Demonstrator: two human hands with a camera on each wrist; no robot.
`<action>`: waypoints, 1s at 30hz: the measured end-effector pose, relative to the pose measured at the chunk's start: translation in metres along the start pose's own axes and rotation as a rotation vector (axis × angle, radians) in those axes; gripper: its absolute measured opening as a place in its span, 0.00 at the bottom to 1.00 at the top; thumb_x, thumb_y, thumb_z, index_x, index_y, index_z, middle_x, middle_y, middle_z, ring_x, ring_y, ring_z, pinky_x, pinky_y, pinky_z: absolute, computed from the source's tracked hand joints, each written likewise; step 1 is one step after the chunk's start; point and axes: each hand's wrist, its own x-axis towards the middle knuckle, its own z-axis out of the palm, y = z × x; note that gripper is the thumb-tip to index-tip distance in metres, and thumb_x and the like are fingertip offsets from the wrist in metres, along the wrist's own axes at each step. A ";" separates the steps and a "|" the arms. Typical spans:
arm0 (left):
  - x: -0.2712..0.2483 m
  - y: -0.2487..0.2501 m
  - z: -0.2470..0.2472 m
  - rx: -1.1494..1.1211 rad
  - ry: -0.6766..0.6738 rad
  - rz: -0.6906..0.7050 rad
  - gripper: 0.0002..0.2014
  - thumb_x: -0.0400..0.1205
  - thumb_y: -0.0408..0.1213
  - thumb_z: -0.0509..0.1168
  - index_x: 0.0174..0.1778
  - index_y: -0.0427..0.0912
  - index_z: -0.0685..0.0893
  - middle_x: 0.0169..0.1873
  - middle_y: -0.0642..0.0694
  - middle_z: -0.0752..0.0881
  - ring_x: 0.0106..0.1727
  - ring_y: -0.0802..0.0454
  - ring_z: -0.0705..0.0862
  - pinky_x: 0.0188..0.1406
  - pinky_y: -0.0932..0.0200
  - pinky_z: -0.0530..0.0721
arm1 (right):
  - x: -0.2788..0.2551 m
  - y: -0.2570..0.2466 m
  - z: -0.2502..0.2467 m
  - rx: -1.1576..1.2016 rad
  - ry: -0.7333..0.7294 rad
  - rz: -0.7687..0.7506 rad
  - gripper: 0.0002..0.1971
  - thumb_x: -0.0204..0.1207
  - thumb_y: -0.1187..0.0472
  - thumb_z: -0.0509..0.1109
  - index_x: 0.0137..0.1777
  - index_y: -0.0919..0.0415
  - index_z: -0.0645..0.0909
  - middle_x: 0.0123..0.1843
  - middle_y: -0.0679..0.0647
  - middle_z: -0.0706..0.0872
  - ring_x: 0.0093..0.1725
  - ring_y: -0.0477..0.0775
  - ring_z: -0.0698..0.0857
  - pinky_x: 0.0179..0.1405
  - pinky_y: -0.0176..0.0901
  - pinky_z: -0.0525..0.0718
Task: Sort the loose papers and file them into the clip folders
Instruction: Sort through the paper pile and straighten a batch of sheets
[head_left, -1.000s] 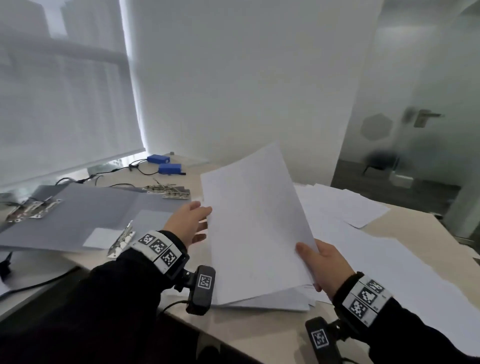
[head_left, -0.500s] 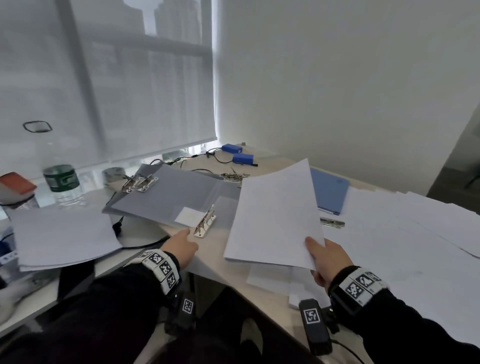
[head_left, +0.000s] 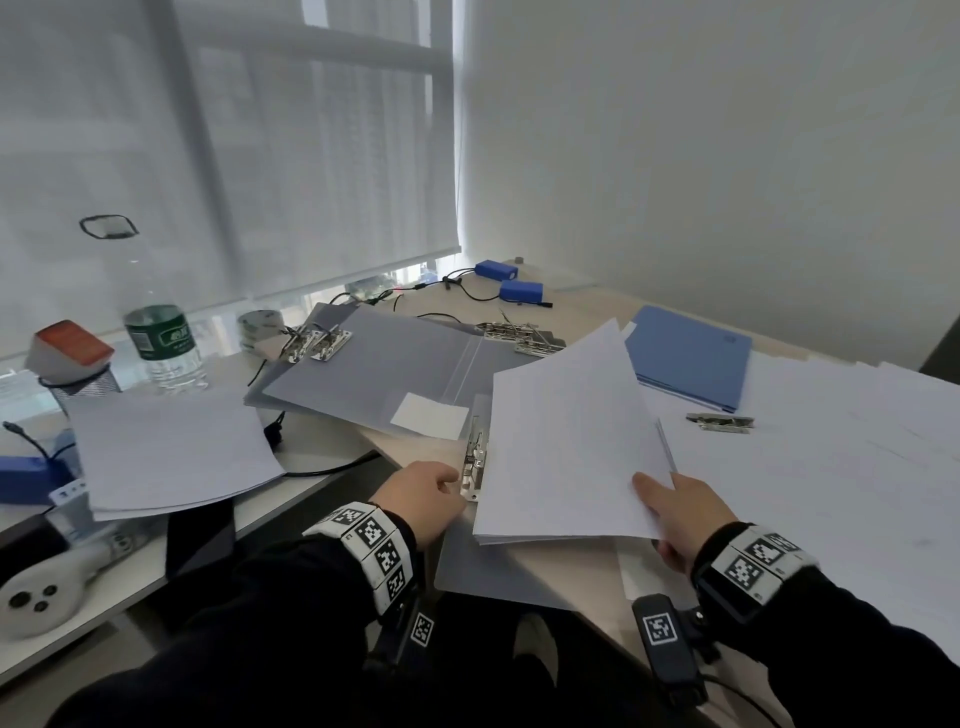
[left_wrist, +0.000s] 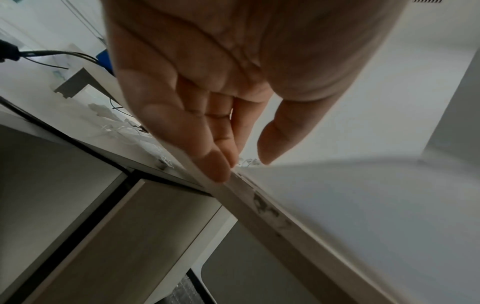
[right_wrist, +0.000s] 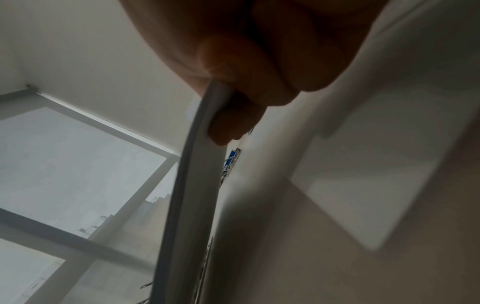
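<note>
My right hand (head_left: 670, 499) pinches the near right corner of a stack of white papers (head_left: 566, 441), thumb on top; the stack hangs tilted over the right half of an open grey clip folder (head_left: 384, 374). The right wrist view shows that hand (right_wrist: 226, 96) clamped on the stack's edge (right_wrist: 192, 164). My left hand (head_left: 441, 488) reaches the near end of the folder's metal clip (head_left: 475, 457). Seen from the left wrist, its fingers (left_wrist: 221, 170) are nearly straight, their tips at the desk edge. Whether they press the clip is hidden.
A closed blue folder (head_left: 691, 364) lies behind the stack, loose sheets (head_left: 831, 457) cover the desk to the right, and spare clips (head_left: 719, 422) lie between. On the left are another paper pile (head_left: 171, 452), a water bottle (head_left: 161, 343) and blue battery packs (head_left: 519, 290) with cables.
The view has swung left. My right hand brought the stack down and left over the grey folder. My left hand left the stack and went to the folder's clip.
</note>
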 end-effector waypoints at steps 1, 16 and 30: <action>0.001 -0.001 0.001 0.018 0.007 0.019 0.14 0.78 0.39 0.64 0.58 0.47 0.87 0.43 0.50 0.89 0.42 0.49 0.86 0.47 0.57 0.84 | -0.002 0.001 0.000 -0.031 -0.004 -0.010 0.15 0.82 0.48 0.65 0.43 0.60 0.79 0.29 0.56 0.77 0.19 0.52 0.72 0.18 0.32 0.70; 0.002 -0.006 0.011 -0.028 0.049 0.054 0.12 0.78 0.36 0.61 0.50 0.51 0.89 0.44 0.49 0.89 0.48 0.49 0.86 0.53 0.54 0.84 | -0.016 0.007 0.006 -0.213 -0.080 -0.008 0.14 0.83 0.49 0.63 0.48 0.61 0.79 0.21 0.53 0.81 0.15 0.55 0.77 0.16 0.34 0.74; -0.018 -0.005 0.014 -0.127 0.068 0.047 0.22 0.79 0.40 0.67 0.70 0.50 0.78 0.42 0.53 0.84 0.44 0.56 0.84 0.52 0.58 0.85 | -0.025 0.012 0.006 -0.311 -0.094 0.018 0.20 0.83 0.41 0.58 0.54 0.59 0.77 0.24 0.62 0.87 0.21 0.59 0.83 0.25 0.41 0.78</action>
